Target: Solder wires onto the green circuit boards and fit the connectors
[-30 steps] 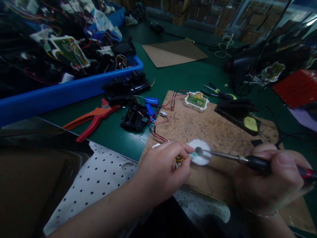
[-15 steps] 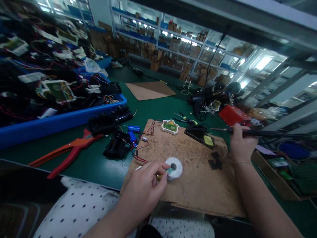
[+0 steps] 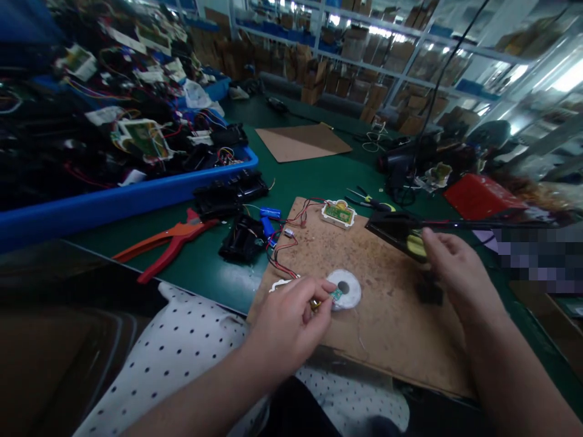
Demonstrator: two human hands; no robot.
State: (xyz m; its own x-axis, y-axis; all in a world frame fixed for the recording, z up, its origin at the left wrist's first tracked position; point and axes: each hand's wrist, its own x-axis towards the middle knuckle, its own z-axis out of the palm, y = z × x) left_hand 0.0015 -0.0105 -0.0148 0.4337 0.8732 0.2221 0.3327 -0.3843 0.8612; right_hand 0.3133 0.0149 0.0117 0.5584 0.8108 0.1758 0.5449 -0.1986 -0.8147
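Observation:
Between thumb and index finger, my left hand [image 3: 296, 321] pinches a small green circuit board [image 3: 336, 295], which is over the edge of a white solder spool [image 3: 353, 291]. A loose strand of solder wire [image 3: 361, 331] trails from the spool over the brown work board [image 3: 387, 328]. My right hand [image 3: 460, 267] is just below the soldering iron [image 3: 478, 224], beside the yellow sponge [image 3: 415, 244] of the black iron stand [image 3: 392, 227]. Its fingers are loosely bent and appear free of the iron, whose front end lies at the stand; the tip is hidden.
A white-framed circuit board [image 3: 338, 212] with red and black wires sits at the back of the work board. Orange-red pliers [image 3: 175, 237], blue cylinders [image 3: 269, 213] and black housings [image 3: 243, 238] lie left. Behind are a full blue bin [image 3: 136, 203], cardboard [image 3: 305, 142] and small pliers [image 3: 371, 200].
My right hand has brought the soldering iron to the stand and appears to have let go of it. My left hand still pinches the circuit board by the spool. The view has shifted.

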